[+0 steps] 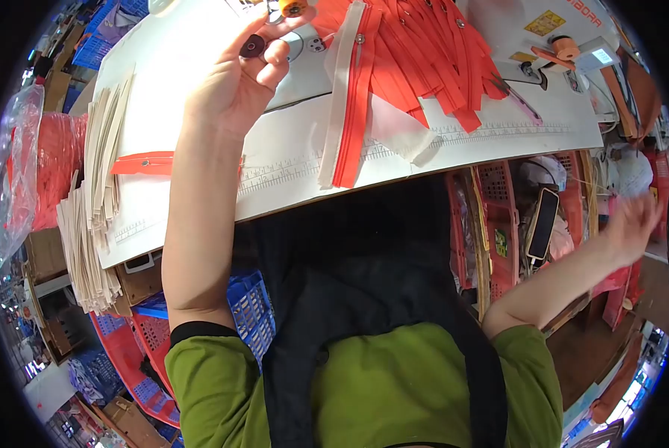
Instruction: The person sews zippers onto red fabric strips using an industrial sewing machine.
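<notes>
My left hand (241, 78) is raised over the white sewing table (274, 187), its fingers closed around a small dark round bobbin (252, 46). Just beyond the fingertips shows an orange-yellow round part (293, 8), cut by the top edge. Right of this hand lies a pile of orange zippers (424, 52), with a beige fabric strip (340, 97) along one zipper. Another orange zipper piece (144, 163) is partly hidden behind my left forearm. My right hand (631, 228) is off the table's right side, slightly blurred, its fingers stretched out and holding nothing visible.
Thread snips (519, 101) lie by the zipper pile. A ruler scale (483, 136) runs along the front edge. Beige strips (88, 239) hang over the left edge. Below the right side are red baskets (496, 224) and a phone (542, 224); blue baskets (252, 313) stand lower left.
</notes>
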A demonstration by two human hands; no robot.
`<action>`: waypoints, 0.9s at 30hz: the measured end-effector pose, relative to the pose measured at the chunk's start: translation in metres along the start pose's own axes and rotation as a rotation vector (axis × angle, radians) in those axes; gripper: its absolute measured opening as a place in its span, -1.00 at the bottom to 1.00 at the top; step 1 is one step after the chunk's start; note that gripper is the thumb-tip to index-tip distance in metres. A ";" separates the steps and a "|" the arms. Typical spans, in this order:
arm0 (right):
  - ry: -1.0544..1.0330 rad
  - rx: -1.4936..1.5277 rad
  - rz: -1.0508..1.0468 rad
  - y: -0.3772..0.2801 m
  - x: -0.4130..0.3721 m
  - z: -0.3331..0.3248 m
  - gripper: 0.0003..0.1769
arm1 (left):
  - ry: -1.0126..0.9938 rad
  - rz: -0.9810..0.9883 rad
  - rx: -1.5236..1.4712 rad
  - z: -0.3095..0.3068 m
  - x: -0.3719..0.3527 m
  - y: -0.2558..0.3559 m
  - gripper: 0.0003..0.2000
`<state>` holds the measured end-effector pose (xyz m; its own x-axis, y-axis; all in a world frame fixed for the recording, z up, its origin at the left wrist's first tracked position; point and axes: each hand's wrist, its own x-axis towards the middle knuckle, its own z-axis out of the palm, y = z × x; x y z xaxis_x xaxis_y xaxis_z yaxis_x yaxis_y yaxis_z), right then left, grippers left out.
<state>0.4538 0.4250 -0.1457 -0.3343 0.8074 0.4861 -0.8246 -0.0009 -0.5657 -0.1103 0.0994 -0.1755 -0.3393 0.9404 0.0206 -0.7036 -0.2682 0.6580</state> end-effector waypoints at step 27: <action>0.158 -1.473 0.852 -0.121 -0.117 0.127 -0.75 | 0.227 -0.197 0.356 -0.063 -0.001 -0.006 -0.74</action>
<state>0.5348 0.2556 -0.0489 -0.3044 0.9134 -0.2704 0.6664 0.0014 -0.7456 -0.1449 0.0872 -0.2268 -0.3771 0.8859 -0.2700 -0.5240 0.0363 0.8509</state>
